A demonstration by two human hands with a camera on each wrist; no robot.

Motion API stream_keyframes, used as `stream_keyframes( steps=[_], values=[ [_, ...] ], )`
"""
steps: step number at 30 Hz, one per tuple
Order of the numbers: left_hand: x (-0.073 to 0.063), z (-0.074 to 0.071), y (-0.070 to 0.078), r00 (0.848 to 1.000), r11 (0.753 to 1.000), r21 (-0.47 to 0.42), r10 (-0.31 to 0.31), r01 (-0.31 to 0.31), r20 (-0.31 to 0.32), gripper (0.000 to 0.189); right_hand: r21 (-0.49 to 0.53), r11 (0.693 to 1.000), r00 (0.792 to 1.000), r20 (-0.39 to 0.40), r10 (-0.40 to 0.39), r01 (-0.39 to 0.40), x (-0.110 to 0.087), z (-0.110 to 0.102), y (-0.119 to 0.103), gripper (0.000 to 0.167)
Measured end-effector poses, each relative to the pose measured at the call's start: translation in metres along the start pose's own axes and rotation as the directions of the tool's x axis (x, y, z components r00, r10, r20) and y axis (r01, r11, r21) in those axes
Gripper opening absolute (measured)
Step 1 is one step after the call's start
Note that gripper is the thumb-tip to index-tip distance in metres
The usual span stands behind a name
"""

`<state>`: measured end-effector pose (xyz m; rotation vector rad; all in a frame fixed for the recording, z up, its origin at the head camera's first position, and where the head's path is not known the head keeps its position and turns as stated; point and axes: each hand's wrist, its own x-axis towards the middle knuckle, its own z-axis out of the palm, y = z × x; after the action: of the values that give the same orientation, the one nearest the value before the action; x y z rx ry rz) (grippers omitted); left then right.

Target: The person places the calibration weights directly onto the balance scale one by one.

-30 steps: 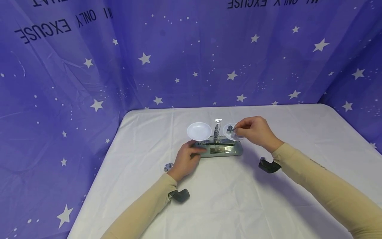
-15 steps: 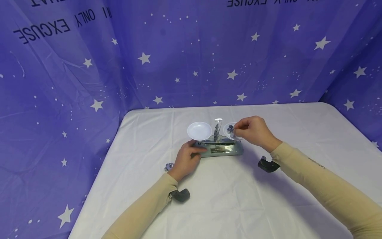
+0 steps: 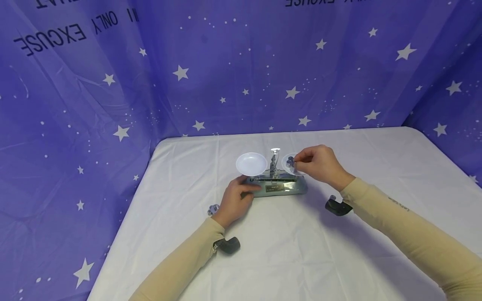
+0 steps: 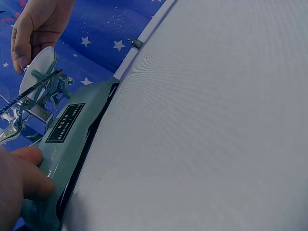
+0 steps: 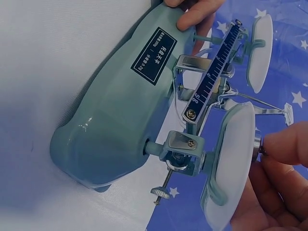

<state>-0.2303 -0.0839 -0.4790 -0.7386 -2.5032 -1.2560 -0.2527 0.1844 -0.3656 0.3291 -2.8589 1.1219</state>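
Observation:
A balance scale (image 3: 284,191) with a green base and two white pans stands on the table. My left hand (image 3: 236,201) holds the left end of its base, with two digits on the front in the left wrist view. At the right pan (image 5: 234,161), my right hand (image 3: 321,164) pinches a small metal weight (image 5: 257,145) between thumb and fingertip; the weight is right at the pan's surface. Other metal weights (image 3: 289,161) stand on that pan beside my fingertips. The left pan (image 3: 251,164) bears nothing visible.
Several metal weights (image 3: 213,209) lie clustered on the white tablecloth (image 3: 286,251), left of my left wrist. Another small weight (image 4: 136,43) stands near the right side. A purple star-patterned curtain (image 3: 233,62) encloses the back and sides.
My right fingertips have shifted slightly left over the right pan, closer to the weights there. The left hand keeps its hold on the base.

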Motion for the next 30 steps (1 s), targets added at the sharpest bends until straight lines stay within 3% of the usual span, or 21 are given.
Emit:
stream_keyframes(
  steps=[9,16,23,30],
  values=[
    [0.0,0.0,-0.003,1.0,1.0,0.0,0.013,-0.013,0.0,0.032,0.005,0.999,0.999,-0.011,0.035,-0.035,-0.005,-0.013,-0.003,0.019],
    [0.001,0.001,-0.002,1.0,1.0,0.008,0.017,-0.017,-0.001,0.032,-0.018,0.998,0.997,-0.055,0.053,-0.054,-0.019,-0.032,0.004,0.021],
    [0.001,0.0,-0.002,1.0,1.0,0.006,0.012,-0.012,0.0,0.032,-0.028,0.995,0.991,-0.089,0.097,-0.1,-0.041,-0.054,0.028,0.026],
    [0.0,-0.001,-0.001,1.0,1.0,-0.012,0.018,-0.018,-0.004,0.032,0.085,0.979,0.977,-0.097,0.191,-0.183,-0.064,-0.073,0.062,0.031]
  ],
)
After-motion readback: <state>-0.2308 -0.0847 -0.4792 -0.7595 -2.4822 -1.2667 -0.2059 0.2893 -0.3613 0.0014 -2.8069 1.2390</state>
